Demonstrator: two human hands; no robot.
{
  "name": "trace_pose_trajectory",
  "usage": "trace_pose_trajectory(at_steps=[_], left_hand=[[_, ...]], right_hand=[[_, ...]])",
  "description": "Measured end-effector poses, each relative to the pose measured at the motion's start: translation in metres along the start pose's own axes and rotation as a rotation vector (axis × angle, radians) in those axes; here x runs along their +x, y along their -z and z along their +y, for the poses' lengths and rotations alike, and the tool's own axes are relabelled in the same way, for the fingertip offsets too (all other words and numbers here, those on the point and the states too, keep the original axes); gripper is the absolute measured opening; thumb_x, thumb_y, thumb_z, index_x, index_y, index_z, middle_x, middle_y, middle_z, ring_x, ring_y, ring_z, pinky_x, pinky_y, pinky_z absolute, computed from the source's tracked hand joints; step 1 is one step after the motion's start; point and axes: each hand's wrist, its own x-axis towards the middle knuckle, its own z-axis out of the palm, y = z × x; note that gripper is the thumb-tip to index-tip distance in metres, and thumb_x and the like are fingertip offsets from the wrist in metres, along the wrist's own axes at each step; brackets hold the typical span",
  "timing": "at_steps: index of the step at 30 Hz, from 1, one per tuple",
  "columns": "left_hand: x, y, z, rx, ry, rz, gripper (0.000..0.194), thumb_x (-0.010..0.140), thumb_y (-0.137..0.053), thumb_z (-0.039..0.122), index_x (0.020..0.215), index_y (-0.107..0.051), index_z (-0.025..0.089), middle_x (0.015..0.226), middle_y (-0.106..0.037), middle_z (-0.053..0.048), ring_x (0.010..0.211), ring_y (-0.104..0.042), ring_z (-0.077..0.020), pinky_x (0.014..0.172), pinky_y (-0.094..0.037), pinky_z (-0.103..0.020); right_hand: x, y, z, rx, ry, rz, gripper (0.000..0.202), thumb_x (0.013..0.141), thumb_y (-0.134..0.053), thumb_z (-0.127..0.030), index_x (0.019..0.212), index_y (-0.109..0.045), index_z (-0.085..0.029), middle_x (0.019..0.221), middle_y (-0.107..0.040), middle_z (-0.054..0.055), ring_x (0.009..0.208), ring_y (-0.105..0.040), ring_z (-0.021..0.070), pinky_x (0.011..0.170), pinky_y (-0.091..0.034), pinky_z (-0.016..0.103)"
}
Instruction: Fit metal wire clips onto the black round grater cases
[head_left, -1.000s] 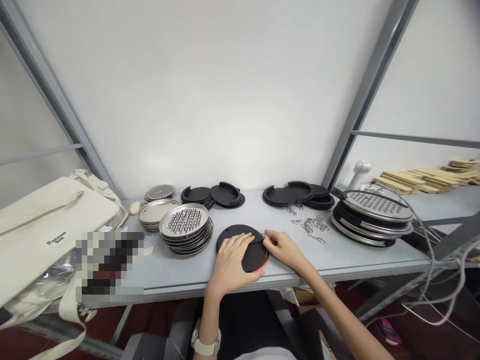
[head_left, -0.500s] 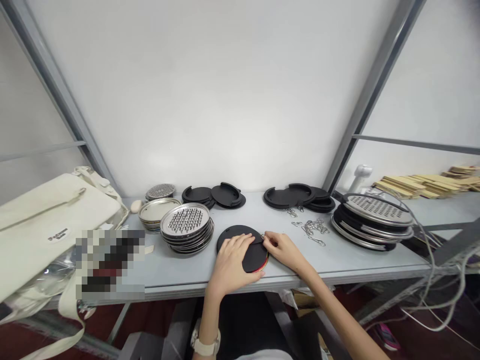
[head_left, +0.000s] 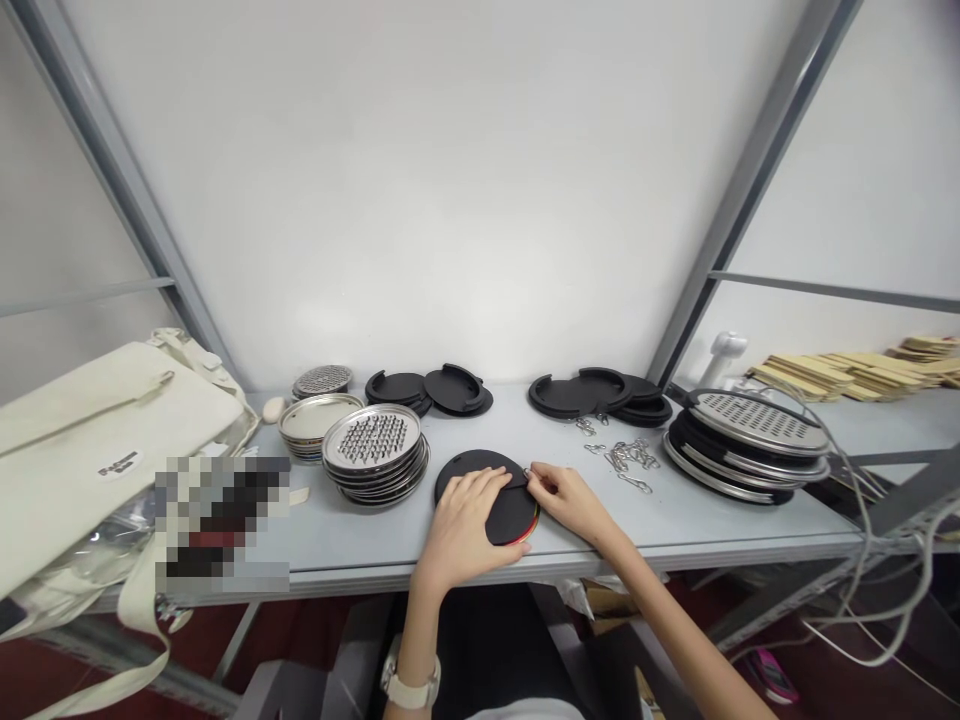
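Okay, black disc lies flat on the grey bench, near the front edge, red-yellow showing along its rim. Left hand grips it, fingers spread over the top, thumb at the near rim. Right hand has thumb and index pinched at the disc's right edge, on a small shiny bit; too small to identify. Metal clips lie loose to the right, grater stack left.
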Motion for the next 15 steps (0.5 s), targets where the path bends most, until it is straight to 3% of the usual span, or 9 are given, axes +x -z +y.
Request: trace_pose_trajectory(at_steps=[15], left_hand=[[0.0001,0.0008,0.0008,-0.005,-0.009,0.005,0.077,0.067,-0.074,0.047,0.135,-0.042,0.031,0.139,-0.047,-0.001,0.129,-0.04,-0.0259,0.109,-0.028,-0.045]], right_hand=[[-0.0005,-0.0011,0.0018,-0.006,0.01,0.011,0.028,0.086,-0.04,-0.029,0.06,-0.032,-0.02,0.053,-0.033,-0.006,0.051,-0.033,0.009,0.052,-0.025,0.023]])
